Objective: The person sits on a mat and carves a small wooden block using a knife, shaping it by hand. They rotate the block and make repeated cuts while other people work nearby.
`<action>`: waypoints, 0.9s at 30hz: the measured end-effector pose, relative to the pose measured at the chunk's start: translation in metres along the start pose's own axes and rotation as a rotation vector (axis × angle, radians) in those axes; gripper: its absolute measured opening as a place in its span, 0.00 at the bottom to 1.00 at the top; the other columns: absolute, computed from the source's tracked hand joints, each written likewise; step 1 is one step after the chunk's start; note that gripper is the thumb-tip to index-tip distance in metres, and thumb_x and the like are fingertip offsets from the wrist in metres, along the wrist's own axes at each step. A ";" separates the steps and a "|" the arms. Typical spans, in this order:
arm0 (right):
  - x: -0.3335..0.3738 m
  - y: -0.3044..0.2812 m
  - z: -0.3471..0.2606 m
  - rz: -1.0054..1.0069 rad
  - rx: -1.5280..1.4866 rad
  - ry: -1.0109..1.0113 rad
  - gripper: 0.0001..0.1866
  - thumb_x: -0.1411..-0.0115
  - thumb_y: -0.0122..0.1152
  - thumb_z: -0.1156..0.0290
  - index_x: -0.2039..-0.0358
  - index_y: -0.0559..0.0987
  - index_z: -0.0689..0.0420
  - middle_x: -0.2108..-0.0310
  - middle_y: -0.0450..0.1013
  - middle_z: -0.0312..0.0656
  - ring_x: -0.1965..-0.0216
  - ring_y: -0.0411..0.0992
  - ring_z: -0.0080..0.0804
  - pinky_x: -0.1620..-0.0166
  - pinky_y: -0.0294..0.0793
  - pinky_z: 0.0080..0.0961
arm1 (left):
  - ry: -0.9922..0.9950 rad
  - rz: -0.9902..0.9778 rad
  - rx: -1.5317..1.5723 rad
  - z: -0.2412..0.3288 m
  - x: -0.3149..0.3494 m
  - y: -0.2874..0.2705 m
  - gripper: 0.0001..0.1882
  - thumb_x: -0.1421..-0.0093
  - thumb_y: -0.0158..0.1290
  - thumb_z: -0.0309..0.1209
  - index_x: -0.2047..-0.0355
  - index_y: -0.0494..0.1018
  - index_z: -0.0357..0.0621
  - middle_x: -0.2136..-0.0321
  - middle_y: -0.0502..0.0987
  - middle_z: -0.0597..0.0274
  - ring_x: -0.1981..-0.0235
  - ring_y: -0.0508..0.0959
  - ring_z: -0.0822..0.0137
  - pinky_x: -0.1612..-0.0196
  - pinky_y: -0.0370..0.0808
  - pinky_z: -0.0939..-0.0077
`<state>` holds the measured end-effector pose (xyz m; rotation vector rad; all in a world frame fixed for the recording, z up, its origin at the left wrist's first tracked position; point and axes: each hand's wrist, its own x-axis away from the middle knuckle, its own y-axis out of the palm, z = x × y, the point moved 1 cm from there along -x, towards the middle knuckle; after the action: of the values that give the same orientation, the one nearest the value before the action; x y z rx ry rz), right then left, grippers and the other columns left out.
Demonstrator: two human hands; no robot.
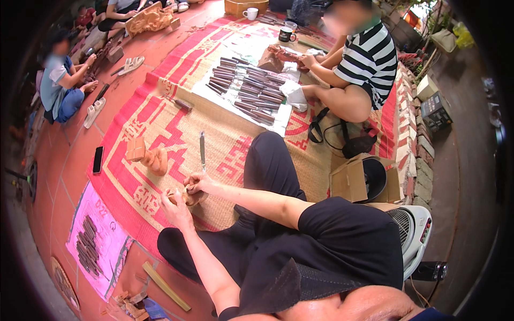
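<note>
Wooden piece (189, 191) between both hands (200, 183) (forearms (256, 199) in a V)

Under me spreads a red-and-tan mat (176, 140). To my left, by its edge, lies a black phone (98, 160); farther up the tiles are two pale sandals (95, 112), well apart, and a person in a blue vest (63, 80). A pink sheet (113, 231) bearing dark sticks (89, 249) lies nearer me, with a yellowish strip (167, 287) beyond its corner. Ahead sits a person in a striped shirt (369, 60), near a black mug (286, 35) and a white mug (250, 14). On my right, an open carton (347, 184) stands near a white appliance (423, 227) with a round grille.
</note>
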<state>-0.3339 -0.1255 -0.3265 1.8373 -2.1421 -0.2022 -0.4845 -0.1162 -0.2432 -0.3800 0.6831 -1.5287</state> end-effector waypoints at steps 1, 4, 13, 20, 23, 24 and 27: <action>-0.003 -0.008 0.008 0.025 -0.022 -0.037 0.07 0.53 0.66 0.79 0.77 0.74 0.62 0.68 0.78 0.38 0.65 0.74 0.25 0.60 0.71 0.22 | -0.011 -0.005 0.006 0.001 0.000 0.000 0.24 0.39 0.49 0.47 0.52 0.69 0.40 0.55 0.70 0.47 0.53 0.71 0.50 0.50 0.67 0.59; -0.001 -0.004 -0.011 0.035 -0.026 -0.050 0.07 0.52 0.66 0.79 0.78 0.73 0.61 0.68 0.78 0.41 0.64 0.74 0.25 0.59 0.72 0.24 | -0.021 0.006 -0.020 -0.002 -0.002 -0.005 0.24 0.39 0.49 0.47 0.53 0.69 0.40 0.56 0.70 0.47 0.54 0.71 0.49 0.51 0.67 0.59; -0.005 -0.008 0.001 -0.017 -0.027 -0.003 0.08 0.51 0.64 0.81 0.79 0.71 0.61 0.64 0.77 0.44 0.60 0.73 0.27 0.57 0.72 0.25 | 0.052 0.066 -0.052 -0.005 -0.009 0.003 0.22 0.41 0.53 0.46 0.57 0.72 0.41 0.60 0.72 0.48 0.57 0.73 0.49 0.54 0.69 0.58; 0.000 -0.008 -0.010 -0.058 -0.132 0.017 0.08 0.49 0.60 0.84 0.77 0.70 0.60 0.56 0.74 0.46 0.57 0.72 0.29 0.54 0.71 0.24 | 0.046 0.011 -0.107 0.014 -0.007 0.001 0.21 0.40 0.51 0.46 0.55 0.71 0.43 0.59 0.71 0.50 0.56 0.72 0.50 0.54 0.69 0.58; -0.003 -0.003 -0.003 -0.058 -0.056 -0.088 0.08 0.49 0.59 0.85 0.76 0.69 0.60 0.57 0.75 0.47 0.58 0.72 0.27 0.54 0.71 0.23 | 0.041 0.038 -0.057 0.005 -0.005 0.002 0.21 0.40 0.51 0.46 0.56 0.71 0.43 0.60 0.71 0.50 0.57 0.72 0.50 0.54 0.69 0.58; -0.004 -0.004 -0.001 -0.040 -0.087 -0.055 0.08 0.49 0.59 0.85 0.76 0.69 0.60 0.58 0.75 0.46 0.59 0.72 0.27 0.54 0.71 0.22 | 0.046 0.040 -0.050 0.004 -0.004 0.001 0.21 0.41 0.51 0.46 0.56 0.71 0.42 0.60 0.71 0.50 0.57 0.72 0.50 0.54 0.69 0.57; 0.004 -0.004 -0.018 0.048 -0.159 0.023 0.07 0.49 0.57 0.86 0.75 0.70 0.61 0.61 0.77 0.45 0.61 0.73 0.28 0.55 0.71 0.23 | 0.061 0.046 -0.053 0.003 -0.005 -0.004 0.22 0.41 0.52 0.46 0.56 0.71 0.42 0.60 0.71 0.49 0.57 0.72 0.49 0.54 0.68 0.57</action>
<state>-0.3251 -0.1280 -0.3100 1.6901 -2.0873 -0.3283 -0.4857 -0.1118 -0.2373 -0.3562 0.7767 -1.4853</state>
